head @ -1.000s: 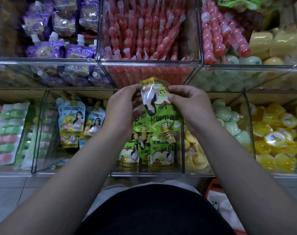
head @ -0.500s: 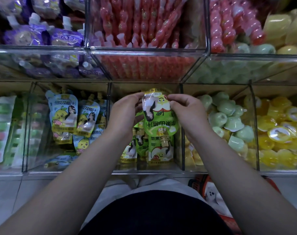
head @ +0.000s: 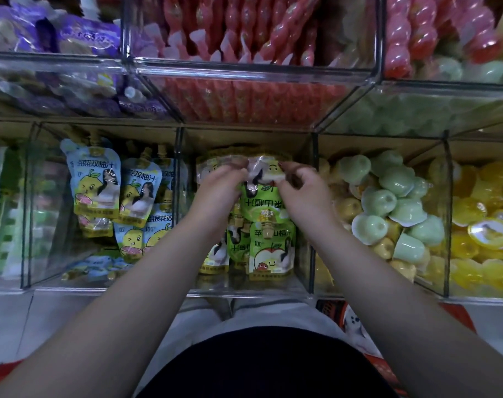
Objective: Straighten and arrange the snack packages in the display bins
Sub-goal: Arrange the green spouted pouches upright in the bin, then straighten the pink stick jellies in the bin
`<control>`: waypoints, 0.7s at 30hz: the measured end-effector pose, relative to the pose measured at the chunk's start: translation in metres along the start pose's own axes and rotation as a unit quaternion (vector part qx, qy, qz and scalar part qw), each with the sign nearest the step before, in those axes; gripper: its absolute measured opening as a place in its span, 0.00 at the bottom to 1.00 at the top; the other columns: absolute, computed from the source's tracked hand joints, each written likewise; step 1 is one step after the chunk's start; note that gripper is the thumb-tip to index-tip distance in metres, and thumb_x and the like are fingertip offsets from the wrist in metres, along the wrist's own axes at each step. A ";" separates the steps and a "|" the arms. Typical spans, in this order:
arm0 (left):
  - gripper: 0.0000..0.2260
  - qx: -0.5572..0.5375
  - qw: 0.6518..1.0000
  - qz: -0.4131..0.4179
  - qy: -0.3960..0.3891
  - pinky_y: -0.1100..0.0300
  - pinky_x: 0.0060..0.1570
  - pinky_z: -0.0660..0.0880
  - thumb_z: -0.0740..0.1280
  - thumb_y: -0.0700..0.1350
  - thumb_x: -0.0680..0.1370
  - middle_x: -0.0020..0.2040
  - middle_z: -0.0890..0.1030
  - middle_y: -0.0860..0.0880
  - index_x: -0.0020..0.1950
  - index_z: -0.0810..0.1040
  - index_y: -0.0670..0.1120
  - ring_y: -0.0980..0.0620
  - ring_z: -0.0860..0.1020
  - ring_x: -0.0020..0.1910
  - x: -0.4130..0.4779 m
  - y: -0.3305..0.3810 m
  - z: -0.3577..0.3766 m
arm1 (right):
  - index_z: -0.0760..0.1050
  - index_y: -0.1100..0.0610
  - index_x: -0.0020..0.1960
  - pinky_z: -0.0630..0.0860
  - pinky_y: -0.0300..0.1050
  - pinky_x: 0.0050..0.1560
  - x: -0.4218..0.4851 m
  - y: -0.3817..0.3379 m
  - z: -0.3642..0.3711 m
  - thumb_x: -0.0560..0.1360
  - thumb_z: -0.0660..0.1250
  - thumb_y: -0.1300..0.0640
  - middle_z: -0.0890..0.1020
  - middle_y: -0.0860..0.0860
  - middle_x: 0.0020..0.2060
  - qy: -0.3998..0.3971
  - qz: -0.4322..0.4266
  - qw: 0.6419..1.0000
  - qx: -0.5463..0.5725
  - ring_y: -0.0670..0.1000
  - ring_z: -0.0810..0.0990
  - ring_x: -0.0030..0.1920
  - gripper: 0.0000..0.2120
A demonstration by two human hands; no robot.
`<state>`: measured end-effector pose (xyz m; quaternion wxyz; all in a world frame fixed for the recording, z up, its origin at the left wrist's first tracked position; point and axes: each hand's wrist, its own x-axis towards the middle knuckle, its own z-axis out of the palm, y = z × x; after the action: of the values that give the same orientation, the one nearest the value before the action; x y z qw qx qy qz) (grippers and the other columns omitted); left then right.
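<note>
Clear hard plastic bins (head: 244, 71), glossy, streaked with reflections. The green pouch (head: 263, 206): printed plastic film, shiny, top edge crinkled with white glare. The blue pouches (head: 96, 191): same slick film, smooth faces. The red sticks (head: 244, 27): translucent plastic sleeves, high gloss. The purple pouches (head: 86, 38): glossy film, blurred. The green cups (head: 379, 201): smooth moulded plastic, soft sheen. The yellow cups (head: 471, 211): translucent plastic, lids shiny like foil. Pale floor (head: 9, 326), smooth tile. Dark garment (head: 258, 369), matt cloth.
</note>
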<state>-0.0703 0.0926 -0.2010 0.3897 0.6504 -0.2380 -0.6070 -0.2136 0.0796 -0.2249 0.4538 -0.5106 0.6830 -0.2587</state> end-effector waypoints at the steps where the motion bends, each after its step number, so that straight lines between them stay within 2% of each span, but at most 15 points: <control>1: 0.06 0.000 1.000 0.000 -0.006 0.53 0.66 0.69 0.65 0.43 0.78 0.54 0.82 0.52 0.48 0.81 0.52 0.54 0.77 0.58 0.001 -0.002 0.001 | 0.75 0.53 0.66 0.73 0.43 0.63 0.002 0.002 0.003 0.78 0.67 0.55 0.74 0.49 0.62 -0.007 -0.005 1.000 -0.012 0.48 0.75 0.61 0.16; 2: 0.04 0.000 1.000 -0.003 -0.008 0.51 0.68 0.67 0.67 0.45 0.76 0.56 0.82 0.51 0.48 0.81 0.51 0.53 0.76 0.60 0.002 -0.004 0.002 | 0.75 0.54 0.67 0.70 0.38 0.63 0.002 0.004 0.005 0.78 0.67 0.55 0.72 0.49 0.62 -0.013 -0.009 1.000 -0.023 0.48 0.74 0.63 0.17; 4: 0.13 0.010 1.000 -0.010 -0.014 0.47 0.71 0.64 0.67 0.49 0.71 0.61 0.80 0.47 0.54 0.81 0.50 0.50 0.75 0.64 0.005 -0.007 0.004 | 0.74 0.56 0.67 0.64 0.34 0.62 0.006 0.006 0.008 0.78 0.67 0.55 0.71 0.49 0.63 -0.023 -0.010 0.999 -0.036 0.47 0.72 0.65 0.18; 6: 0.21 0.026 0.999 -0.023 -0.026 0.46 0.73 0.61 0.67 0.50 0.73 0.64 0.78 0.50 0.66 0.76 0.49 0.51 0.72 0.66 0.009 -0.011 0.006 | 0.74 0.56 0.67 0.64 0.35 0.64 0.009 0.008 0.011 0.79 0.67 0.54 0.72 0.49 0.65 -0.035 -0.002 0.999 -0.037 0.47 0.71 0.66 0.18; 8: 0.23 0.036 0.999 -0.027 -0.028 0.46 0.74 0.60 0.66 0.49 0.76 0.65 0.75 0.52 0.71 0.72 0.46 0.52 0.70 0.66 0.007 -0.012 0.008 | 0.74 0.56 0.68 0.65 0.37 0.65 0.010 0.010 0.013 0.79 0.67 0.53 0.72 0.49 0.66 -0.047 0.008 0.998 -0.031 0.47 0.70 0.68 0.19; 12: 0.29 0.034 0.999 -0.021 -0.011 0.44 0.74 0.60 0.66 0.52 0.74 0.71 0.74 0.50 0.69 0.70 0.36 0.51 0.70 0.70 0.004 -0.012 0.007 | 0.71 0.54 0.71 0.64 0.37 0.64 0.009 0.011 0.015 0.80 0.65 0.52 0.72 0.49 0.69 -0.072 0.027 0.997 -0.007 0.48 0.70 0.69 0.20; 16: 0.36 0.017 1.000 -0.018 -0.009 0.42 0.73 0.60 0.67 0.59 0.67 0.68 0.76 0.46 0.67 0.71 0.37 0.47 0.71 0.70 0.004 -0.014 0.006 | 0.68 0.51 0.73 0.65 0.40 0.64 0.004 0.006 0.009 0.81 0.62 0.50 0.72 0.47 0.70 -0.090 0.040 0.994 0.041 0.47 0.69 0.70 0.21; 18: 0.33 -0.007 1.000 -0.028 -0.012 0.48 0.73 0.60 0.67 0.57 0.70 0.67 0.76 0.47 0.71 0.70 0.42 0.49 0.70 0.70 -0.001 -0.010 0.009 | 0.69 0.51 0.72 0.65 0.40 0.63 0.000 0.000 0.005 0.81 0.61 0.50 0.73 0.45 0.67 -0.089 0.040 0.992 0.077 0.46 0.70 0.68 0.20; 21: 0.27 -0.072 0.996 -0.037 -0.040 0.58 0.70 0.58 0.61 0.52 0.79 0.73 0.70 0.51 0.77 0.63 0.47 0.56 0.66 0.71 -0.006 -0.008 0.011 | 0.71 0.52 0.71 0.67 0.37 0.62 -0.006 -0.009 0.000 0.82 0.60 0.50 0.74 0.43 0.63 -0.078 0.028 0.990 0.114 0.43 0.71 0.65 0.19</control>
<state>-0.0836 0.0998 -0.2030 0.4029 0.6043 -0.1845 -0.6621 -0.2094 0.0824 -0.2152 0.5682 -0.4545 0.6257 -0.2811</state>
